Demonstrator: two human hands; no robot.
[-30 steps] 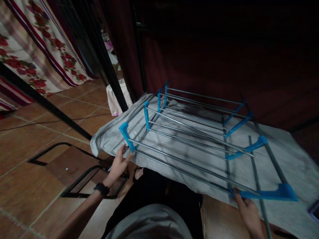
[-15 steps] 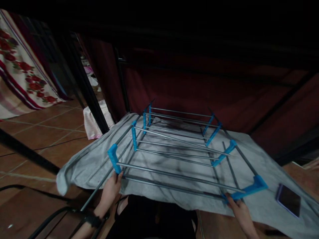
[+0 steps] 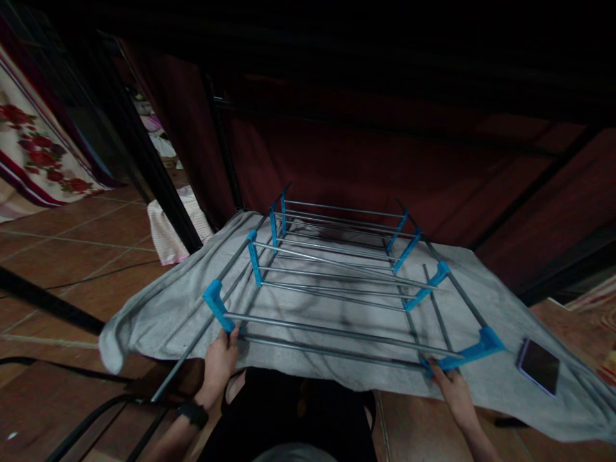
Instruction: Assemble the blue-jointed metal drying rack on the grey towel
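Note:
A shoe rack (image 3: 337, 331) of grey metal tubes and blue plastic connectors lies across a grey blanket (image 3: 158, 321). My left hand (image 3: 221, 361) is closed around the lower end of the near left connector (image 3: 217, 304). At the opposite near corner, my right hand (image 3: 451, 387) pinches the end of the near right connector (image 3: 482, 348). One tube (image 3: 337, 262) runs slantwise across the middle of the rack, its right end sticking out past a connector. A loose-looking tube (image 3: 437, 308) lies inside the right side. My fingertips are partly hidden behind the connectors.
A phone (image 3: 539, 366) lies on the blanket to the right. Dark metal posts (image 3: 158, 173) and a dark red curtain (image 3: 360, 154) enclose the far side. At left are a striped cloth (image 3: 166, 234), a floral cloth (image 3: 43, 154) and a tiled floor (image 3: 96, 256).
The view has shifted slightly, so the rack, blanket and phone appear a little further left and higher. Both hands keep their hold on the near connectors.

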